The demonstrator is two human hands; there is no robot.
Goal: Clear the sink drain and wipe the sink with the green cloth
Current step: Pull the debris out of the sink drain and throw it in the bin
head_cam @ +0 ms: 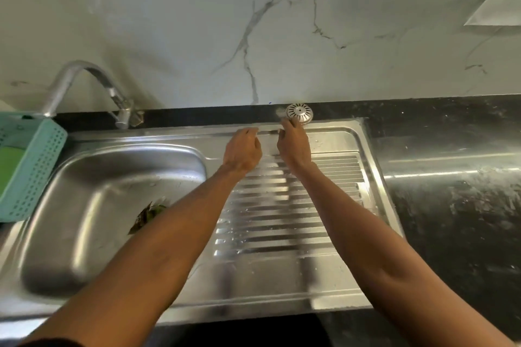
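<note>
The stainless steel sink basin [93, 205] lies at the left, with wet dark green leaf scraps [148, 214] on its floor beside my left forearm. The drain hole itself is hidden. A round metal drain strainer [299, 113] stands on the black ledge behind the drainboard. My right hand [293, 145] reaches to it, fingertips at its front edge, not curled round it. My left hand [243, 151] hovers just left of the right one, over the drainboard's back rim, with loosely curled fingers that hold nothing. The green cloth [8, 162] lies in a teal basket [36, 166] at the far left.
A chrome tap [93, 79] arches over the basin's back left corner. The ribbed drainboard [282, 222] spreads under both forearms. Black counter [451, 205] with white smears runs to the right. A marble wall rises behind, with a white sheet [499, 5] at the top right.
</note>
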